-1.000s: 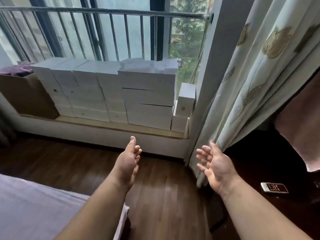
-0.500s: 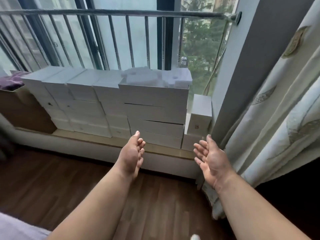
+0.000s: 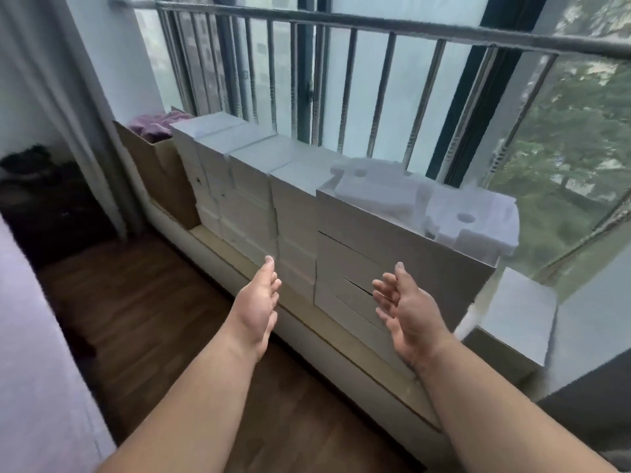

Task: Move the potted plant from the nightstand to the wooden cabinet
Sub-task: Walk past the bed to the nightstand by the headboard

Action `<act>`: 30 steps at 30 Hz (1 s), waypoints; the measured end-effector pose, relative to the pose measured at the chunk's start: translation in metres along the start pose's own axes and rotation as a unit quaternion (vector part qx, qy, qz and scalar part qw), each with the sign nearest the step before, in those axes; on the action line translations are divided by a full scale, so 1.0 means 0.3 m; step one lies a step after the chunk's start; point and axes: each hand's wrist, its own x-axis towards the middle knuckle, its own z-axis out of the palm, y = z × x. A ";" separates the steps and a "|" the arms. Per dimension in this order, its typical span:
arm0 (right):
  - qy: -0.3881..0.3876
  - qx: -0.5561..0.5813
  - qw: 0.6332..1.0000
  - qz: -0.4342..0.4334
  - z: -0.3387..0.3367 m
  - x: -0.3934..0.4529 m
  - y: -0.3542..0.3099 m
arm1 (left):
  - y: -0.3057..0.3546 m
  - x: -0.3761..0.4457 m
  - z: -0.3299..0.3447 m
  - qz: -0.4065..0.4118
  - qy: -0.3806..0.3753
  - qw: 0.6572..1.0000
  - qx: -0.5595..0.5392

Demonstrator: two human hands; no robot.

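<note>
My left hand (image 3: 257, 307) and my right hand (image 3: 408, 312) are held out in front of me, palms facing each other, fingers apart, with nothing in them. Both hover over the wooden floor just in front of the window ledge. No potted plant, nightstand or wooden cabinet shows in this view. A dark piece of furniture (image 3: 51, 206) stands at the far left, too dim to identify.
Stacked white boxes (image 3: 358, 240) line the window ledge (image 3: 327, 322), with white foam pieces (image 3: 471, 220) on top and a brown cardboard box (image 3: 164, 186) holding purple cloth at the left. Metal window bars (image 3: 375, 25) run behind. A pale bed edge (image 3: 34, 370) lies at lower left.
The view has swung left: the curtain and dark nightstand with the remote have left the frame, and the left wall and dark furniture have come in. Both hands stay open and raised.
</note>
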 end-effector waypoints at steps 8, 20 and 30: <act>-0.121 -0.053 0.989 0.061 0.412 0.225 -0.016 | 0.101 0.095 -0.326 0.031 0.190 0.979 -0.063; -0.229 -0.076 0.968 0.075 1.291 0.499 -0.017 | 0.366 0.364 -0.958 0.065 0.336 0.936 -0.082; -0.264 -0.125 0.955 0.061 1.978 0.782 0.014 | 0.680 0.715 -1.444 0.067 0.377 0.923 -0.035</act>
